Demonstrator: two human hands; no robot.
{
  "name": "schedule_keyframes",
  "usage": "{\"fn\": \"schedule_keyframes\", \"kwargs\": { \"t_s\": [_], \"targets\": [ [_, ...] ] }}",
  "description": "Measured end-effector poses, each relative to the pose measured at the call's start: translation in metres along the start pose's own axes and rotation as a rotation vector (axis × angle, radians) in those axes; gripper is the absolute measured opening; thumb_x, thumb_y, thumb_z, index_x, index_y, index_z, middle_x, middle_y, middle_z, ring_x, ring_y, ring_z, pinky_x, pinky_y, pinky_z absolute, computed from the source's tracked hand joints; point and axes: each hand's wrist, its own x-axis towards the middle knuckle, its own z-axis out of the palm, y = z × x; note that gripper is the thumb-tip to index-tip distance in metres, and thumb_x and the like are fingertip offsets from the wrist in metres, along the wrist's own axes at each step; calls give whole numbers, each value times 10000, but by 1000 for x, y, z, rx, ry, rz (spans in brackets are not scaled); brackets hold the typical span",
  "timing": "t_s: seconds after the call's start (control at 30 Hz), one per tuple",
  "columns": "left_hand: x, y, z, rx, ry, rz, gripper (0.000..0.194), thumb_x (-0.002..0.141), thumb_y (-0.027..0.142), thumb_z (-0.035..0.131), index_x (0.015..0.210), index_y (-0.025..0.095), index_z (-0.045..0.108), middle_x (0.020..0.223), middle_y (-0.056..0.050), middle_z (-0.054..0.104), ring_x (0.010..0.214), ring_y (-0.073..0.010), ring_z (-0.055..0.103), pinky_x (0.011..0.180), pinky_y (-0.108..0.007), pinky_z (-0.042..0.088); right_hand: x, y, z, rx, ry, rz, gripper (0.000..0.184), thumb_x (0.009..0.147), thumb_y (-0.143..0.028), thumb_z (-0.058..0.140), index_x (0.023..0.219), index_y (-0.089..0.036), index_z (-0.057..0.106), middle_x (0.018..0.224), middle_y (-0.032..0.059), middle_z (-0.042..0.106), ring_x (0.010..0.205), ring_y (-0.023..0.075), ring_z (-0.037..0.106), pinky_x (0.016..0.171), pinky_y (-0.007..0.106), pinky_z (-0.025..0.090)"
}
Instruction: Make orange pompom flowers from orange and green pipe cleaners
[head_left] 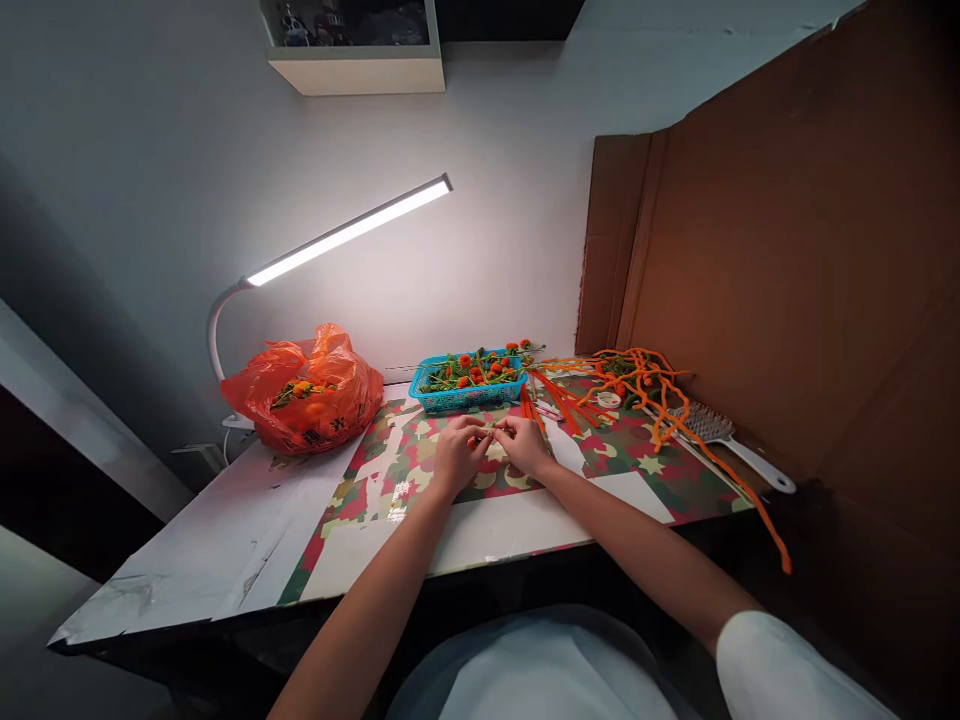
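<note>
My left hand (459, 452) and my right hand (525, 445) meet over the patterned mat (637, 460) in the middle of the table. Both have their fingers pinched together on a small thin piece between them, too small to name. Just behind the hands stands a blue basket (466, 397) filled with green-stemmed orange flowers. A pile of orange pipe cleaners (637, 385) lies to the right of the basket, with one long strand trailing off the table's front right edge.
An orange plastic bag (307, 392) with flowers inside sits at the left, under a lit desk lamp (349, 232). A white brush (731, 440) lies at the right near a brown cardboard wall (795, 260). A small tape roll (608, 399) rests among the pipe cleaners.
</note>
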Motion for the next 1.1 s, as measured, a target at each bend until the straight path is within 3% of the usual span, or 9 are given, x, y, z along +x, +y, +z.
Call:
{"fn": "schedule_keyframes", "kwargs": {
  "t_s": [0.13, 0.27, 0.53, 0.63, 0.77, 0.87, 0.93, 1.1],
  "targets": [
    [1, -5, -5, -169, -89, -69, 237, 813, 370, 582, 679, 219, 708, 829, -59, 689, 798, -196, 625, 729, -326, 484, 5, 4, -7, 87, -167, -61, 210, 762, -306, 553, 763, -141, 683, 640, 19, 646, 568, 123, 535, 555, 226, 398],
    [1, -6, -9, -363, -192, -160, 253, 775, 426, 612, 665, 217, 703, 854, -62, 677, 893, -221, 615, 809, -330, 465, 7, 8, -16, 149, -284, -139, 206, 768, -283, 539, 807, -151, 692, 746, 32, 683, 681, 147, 590, 658, 252, 441],
    [4, -9, -22, -868, -624, -380, 299, 699, 440, 698, 657, 144, 680, 722, -35, 617, 664, -152, 571, 639, -265, 436, 8, 6, -22, 219, -371, -151, 225, 732, -367, 617, 761, -152, 675, 740, 38, 670, 717, 167, 598, 685, 280, 461],
    [4, -9, -27, -1017, -708, -464, 277, 688, 408, 724, 688, 134, 684, 730, -48, 646, 681, -150, 584, 660, -265, 435, 7, 5, -21, 278, -403, -136, 269, 721, -423, 628, 754, -159, 663, 735, 32, 656, 702, 162, 594, 644, 267, 466],
    [1, -11, -26, -1128, -757, -555, 279, 637, 398, 766, 686, 137, 683, 773, -80, 680, 781, -186, 622, 727, -284, 453, 4, 6, -18, 353, -452, -50, 296, 723, -447, 614, 787, -160, 644, 669, 4, 620, 541, 120, 539, 496, 230, 419],
    [-1, -14, -21, -1123, -751, -589, 322, 618, 436, 770, 698, 134, 692, 782, -94, 689, 777, -202, 634, 732, -303, 471, 4, 7, -14, 342, -431, -43, 254, 725, -399, 603, 767, -150, 630, 635, -5, 603, 513, 104, 510, 488, 220, 402],
    [0, -14, -16, -1057, -667, -598, 358, 630, 479, 746, 728, 138, 701, 810, -93, 696, 770, -208, 636, 722, -309, 480, 6, 9, -12, 315, -353, -71, 211, 726, -355, 592, 726, -147, 619, 646, 4, 613, 567, 112, 531, 543, 224, 417],
    [5, -12, -12, -758, -189, -586, 528, 726, 639, 550, 878, 157, 703, 942, -109, 694, 906, -247, 623, 783, -339, 478, 9, 15, -8, 225, -198, -31, 182, 729, -326, 578, 725, -148, 616, 629, 3, 607, 567, 111, 511, 538, 221, 383]
  ]
}}
